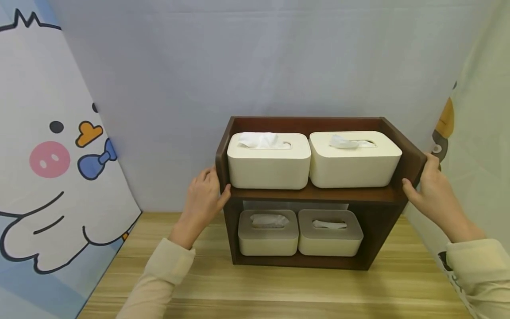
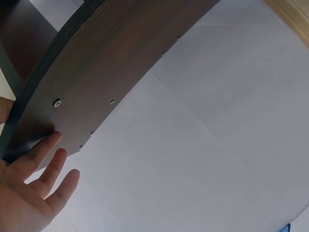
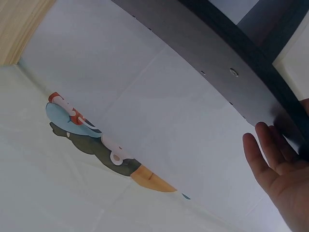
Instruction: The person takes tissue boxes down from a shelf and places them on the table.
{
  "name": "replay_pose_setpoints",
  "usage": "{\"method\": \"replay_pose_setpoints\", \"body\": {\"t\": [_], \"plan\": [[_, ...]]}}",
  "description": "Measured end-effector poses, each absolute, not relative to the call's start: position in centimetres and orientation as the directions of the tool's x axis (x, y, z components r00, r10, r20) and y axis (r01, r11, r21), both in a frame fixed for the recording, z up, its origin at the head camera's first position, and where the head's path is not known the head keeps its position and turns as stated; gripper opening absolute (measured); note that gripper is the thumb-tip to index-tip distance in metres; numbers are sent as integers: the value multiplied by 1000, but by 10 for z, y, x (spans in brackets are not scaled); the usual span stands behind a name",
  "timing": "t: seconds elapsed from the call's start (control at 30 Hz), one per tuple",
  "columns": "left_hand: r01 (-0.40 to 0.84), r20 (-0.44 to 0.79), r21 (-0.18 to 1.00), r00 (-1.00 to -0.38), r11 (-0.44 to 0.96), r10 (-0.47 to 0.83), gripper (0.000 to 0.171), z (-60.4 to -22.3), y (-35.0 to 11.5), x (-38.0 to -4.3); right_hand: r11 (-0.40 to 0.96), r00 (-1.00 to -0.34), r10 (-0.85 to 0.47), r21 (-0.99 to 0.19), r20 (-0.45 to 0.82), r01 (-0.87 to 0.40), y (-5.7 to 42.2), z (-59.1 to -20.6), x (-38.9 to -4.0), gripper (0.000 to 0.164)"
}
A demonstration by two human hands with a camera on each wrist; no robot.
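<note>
A dark brown two-tier wooden shelf [image 1: 318,196] stands upright in the head view. My left hand [image 1: 203,197] grips its left side panel [image 2: 91,82], thumb at the front edge and fingers along the outer face. On the opposite side, my right hand [image 1: 436,197] holds the right panel [image 3: 217,58] the same way. Two cream tissue boxes, a left one [image 1: 268,173] and a right one [image 1: 352,170], sit on the upper tier with tissue poking out. Below them are two more tissue boxes with greyish lids, one left [image 1: 268,246] and one right [image 1: 330,247].
Under the shelf lies a light wood-grain table [image 1: 255,297]. A pale grey cloth [image 1: 167,88] hangs behind it. Cartoon-printed panels flank the space, a left one [image 1: 24,110] and a pale right one [image 1: 486,155] close to my right hand.
</note>
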State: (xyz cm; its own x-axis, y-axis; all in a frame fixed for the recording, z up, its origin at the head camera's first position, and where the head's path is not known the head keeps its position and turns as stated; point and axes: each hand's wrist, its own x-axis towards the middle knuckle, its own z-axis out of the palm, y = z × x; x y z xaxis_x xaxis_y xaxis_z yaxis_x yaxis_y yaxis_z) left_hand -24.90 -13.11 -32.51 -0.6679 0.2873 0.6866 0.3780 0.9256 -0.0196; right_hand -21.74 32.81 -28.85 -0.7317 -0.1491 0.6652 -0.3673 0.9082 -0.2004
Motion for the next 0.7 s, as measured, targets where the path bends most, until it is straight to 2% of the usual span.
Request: {"method": "replay_pose_setpoints", "body": {"t": [0.33,0.7], "plan": [[364,700,-90,-639,927,319,51,-322,-130,-248,895,-711,-146,-215,688,-391,329,-290,-218,66],[320,674,-68,-683,945,280,55,-318,-130,-243,893,-736,-183,-203,651,-401,327,-286,-217,65]]}}
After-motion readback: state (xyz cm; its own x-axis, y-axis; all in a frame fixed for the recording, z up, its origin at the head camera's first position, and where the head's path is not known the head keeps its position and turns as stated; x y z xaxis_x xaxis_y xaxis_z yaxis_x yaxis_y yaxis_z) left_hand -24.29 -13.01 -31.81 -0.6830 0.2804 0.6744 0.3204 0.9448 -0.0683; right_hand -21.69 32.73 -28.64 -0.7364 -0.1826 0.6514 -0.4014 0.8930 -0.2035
